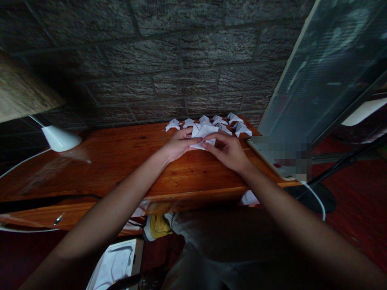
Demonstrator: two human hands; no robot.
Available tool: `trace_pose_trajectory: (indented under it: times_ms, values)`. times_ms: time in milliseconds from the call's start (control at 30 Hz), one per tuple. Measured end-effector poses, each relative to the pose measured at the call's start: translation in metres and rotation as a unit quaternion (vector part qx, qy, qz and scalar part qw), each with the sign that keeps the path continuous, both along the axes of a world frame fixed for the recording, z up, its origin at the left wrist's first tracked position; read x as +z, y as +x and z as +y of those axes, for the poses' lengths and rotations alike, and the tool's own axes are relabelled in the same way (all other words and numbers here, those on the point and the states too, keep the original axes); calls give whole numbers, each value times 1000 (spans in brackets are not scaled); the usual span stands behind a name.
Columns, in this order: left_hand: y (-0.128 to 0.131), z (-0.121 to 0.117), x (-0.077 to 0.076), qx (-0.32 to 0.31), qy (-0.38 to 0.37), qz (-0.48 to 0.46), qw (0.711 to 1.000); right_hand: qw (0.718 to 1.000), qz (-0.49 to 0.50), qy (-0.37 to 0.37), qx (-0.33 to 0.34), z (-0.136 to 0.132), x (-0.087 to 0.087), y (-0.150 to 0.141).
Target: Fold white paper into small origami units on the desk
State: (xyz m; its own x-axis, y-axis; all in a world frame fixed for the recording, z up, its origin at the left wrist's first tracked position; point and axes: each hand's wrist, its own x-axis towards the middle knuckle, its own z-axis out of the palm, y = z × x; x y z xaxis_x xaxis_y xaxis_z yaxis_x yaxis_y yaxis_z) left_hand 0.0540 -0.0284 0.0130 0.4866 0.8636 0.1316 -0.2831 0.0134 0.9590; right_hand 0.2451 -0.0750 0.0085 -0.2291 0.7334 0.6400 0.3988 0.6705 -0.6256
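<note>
A partly folded piece of white paper (206, 130) is held between my two hands, just above the wooden table. My left hand (178, 145) grips its left side, thumb lying across the front. The fingertips of my right hand (227, 150) pinch its right lower part, covering some of the folds. Behind the paper, several small folded white paper pieces stand in loose rows, among them a folded paper shape (173, 125) at the left end and another folded shape (242, 129) at the right.
A lamp with a white base (62, 138) stands at the left of the wooden table (121, 161). A flat device (266, 157), partly blurred out, lies at the right edge with a white cable (317, 197). A dark brick wall (157, 60) rises behind. Below is a white box (117, 262).
</note>
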Motion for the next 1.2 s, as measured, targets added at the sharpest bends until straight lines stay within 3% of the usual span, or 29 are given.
trace_pose_trajectory:
  times_ms: [133, 400, 700, 967, 1200]
  values:
    - [-1, 2, -2, -10, 6, -3, 1000, 999, -3, 20, 27, 2, -2, 1]
    - [0, 8, -9, -17, 65, 27, 997, 995, 71, -29, -59, 4, -5, -4]
    - [-1, -1, -1, -74, 1, -2, 997, 977, 193, -87, -23, 9, -7, -5]
    - [-5, 1, 1, -30, -23, 64, 997, 982, 178, -37, -54, 11, -6, -1]
    - [-2, 1, 0, -24, 24, 68, 997, 980, 179, -35, -83, 8, -5, -3]
